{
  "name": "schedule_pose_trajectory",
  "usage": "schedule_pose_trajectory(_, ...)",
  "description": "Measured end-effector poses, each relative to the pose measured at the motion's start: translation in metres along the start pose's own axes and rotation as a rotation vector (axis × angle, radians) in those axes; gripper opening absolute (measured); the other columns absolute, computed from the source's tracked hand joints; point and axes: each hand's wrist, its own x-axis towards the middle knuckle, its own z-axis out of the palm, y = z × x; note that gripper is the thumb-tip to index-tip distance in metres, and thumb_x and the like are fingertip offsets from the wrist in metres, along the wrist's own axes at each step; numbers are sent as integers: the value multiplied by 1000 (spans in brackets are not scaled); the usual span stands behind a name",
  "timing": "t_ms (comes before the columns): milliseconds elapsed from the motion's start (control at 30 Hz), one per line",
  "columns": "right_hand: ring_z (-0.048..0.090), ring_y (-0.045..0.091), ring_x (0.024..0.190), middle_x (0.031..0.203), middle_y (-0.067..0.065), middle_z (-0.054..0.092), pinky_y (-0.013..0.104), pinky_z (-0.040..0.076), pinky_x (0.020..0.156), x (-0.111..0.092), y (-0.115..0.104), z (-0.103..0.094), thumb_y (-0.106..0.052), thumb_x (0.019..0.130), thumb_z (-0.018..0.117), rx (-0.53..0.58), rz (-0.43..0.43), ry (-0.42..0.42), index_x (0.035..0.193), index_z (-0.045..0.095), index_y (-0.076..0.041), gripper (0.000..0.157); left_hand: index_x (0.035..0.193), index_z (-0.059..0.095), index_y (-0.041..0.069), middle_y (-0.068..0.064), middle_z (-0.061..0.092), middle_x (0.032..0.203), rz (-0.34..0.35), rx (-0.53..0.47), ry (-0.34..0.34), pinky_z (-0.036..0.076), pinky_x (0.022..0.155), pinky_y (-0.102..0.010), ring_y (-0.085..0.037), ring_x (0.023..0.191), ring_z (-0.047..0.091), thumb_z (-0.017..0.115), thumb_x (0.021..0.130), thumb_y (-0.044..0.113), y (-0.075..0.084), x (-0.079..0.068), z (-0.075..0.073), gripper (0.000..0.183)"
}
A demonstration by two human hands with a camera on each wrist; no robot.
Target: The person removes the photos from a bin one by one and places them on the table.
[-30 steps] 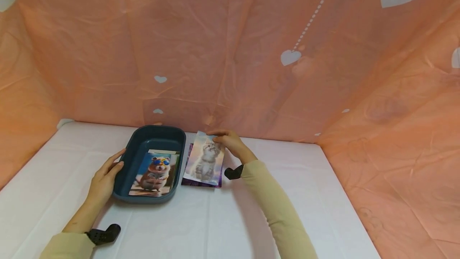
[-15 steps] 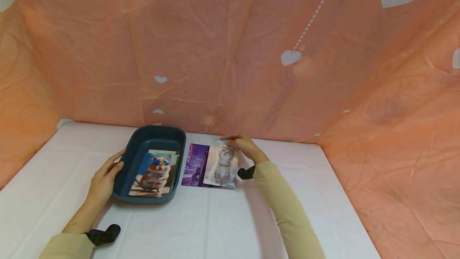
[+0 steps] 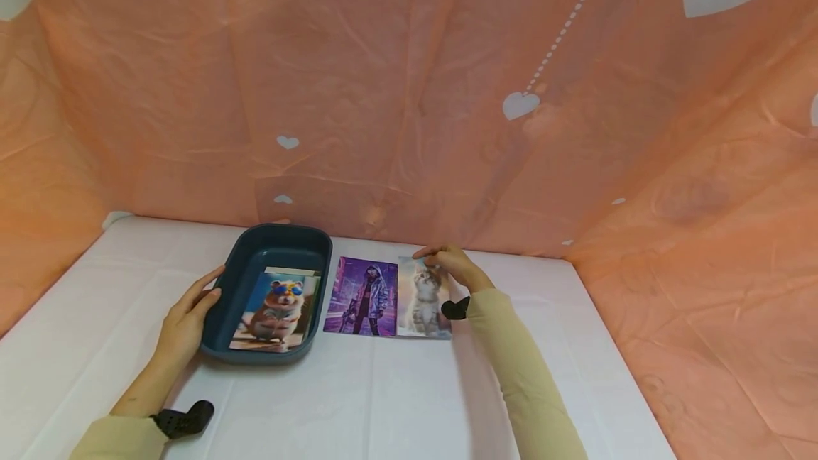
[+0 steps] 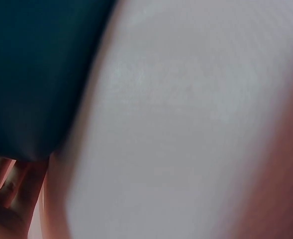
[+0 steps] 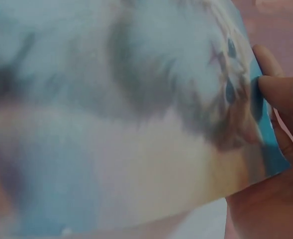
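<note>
A kitten picture card (image 3: 424, 304) is pinched along its far edge by my right hand (image 3: 455, 266); the right wrist view shows the thumb on its printed face (image 5: 156, 99). Close on its left lies a purple card (image 3: 364, 297) with a hooded figure. Further left is a dark blue tray (image 3: 231, 304), holding a card (image 3: 271, 314) of a hamster-like animal in sunglasses on top of other cards. My left hand (image 3: 184, 318) rests against the tray's left side, its fingers fairly straight. In the left wrist view, the fingertips disappear behind the tray wall (image 4: 32, 89).
A white cloth (image 3: 358, 403) covers the table. Behind it hangs an orange sheet (image 3: 383, 126) with pale hearts, which also encloses both sides. Each wrist wears a black device, such as the one on the left wrist (image 3: 185, 419).
The kitten card has moved right with my right hand, off the purple card, which now shows in full. My left hand and the tray stay in place.
</note>
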Motion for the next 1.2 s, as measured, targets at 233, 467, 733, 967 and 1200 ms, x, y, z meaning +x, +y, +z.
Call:
schedule_pose_trajectory(233, 52, 29, 117, 129, 13, 58, 44, 39, 102, -3, 10, -3, -3, 88, 49, -13, 11, 26, 108, 71, 0, 30, 146, 41, 18, 40, 42, 89, 7, 7, -2, 36, 77, -23, 19, 84, 40, 41, 102, 38, 0, 0, -1, 48)
schedule_pose_trajectory(467, 55, 24, 107, 124, 10, 60, 38, 44, 94, 0, 23, -5, 0, 87, 51, -16, -4, 46, 104, 73, 0, 27, 145, 42, 17, 38, 46, 88, 23, -3, 7, 38, 74, -16, 18, 82, 44, 43, 102, 35, 0, 0, 0, 47)
schedule_pose_trajectory(733, 56, 13, 86, 113, 10, 67, 25, 46, 72, 6, 29, -6, 2, 86, 54, -21, -51, 44, 102, 73, 2, 25, 145, 43, 18, 38, 46, 89, 8, -11, 16, 37, 76, -19, 18, 83, 43, 43, 102, 36, 0, 1, 0, 47)
schedule_pose_trajectory(967, 62, 14, 91, 114, 15, 68, 25, 50, 72, 7, 28, -5, -1, 85, 59, 17, -5, 102, 111, 69, 2, 28, 146, 41, 17, 35, 46, 90, 7, -6, 7, 37, 77, -22, 17, 84, 43, 42, 102, 37, 1, 1, 0, 48)
schedule_pose_trajectory(1200, 58, 24, 109, 123, 14, 64, 29, 47, 88, 9, 17, 1, -13, 88, 62, -31, -6, 207, 116, 68, -1, 31, 146, 41, 18, 38, 45, 89, -4, -13, 5, 36, 78, -22, 17, 84, 42, 42, 102, 38, 0, 0, 0, 49)
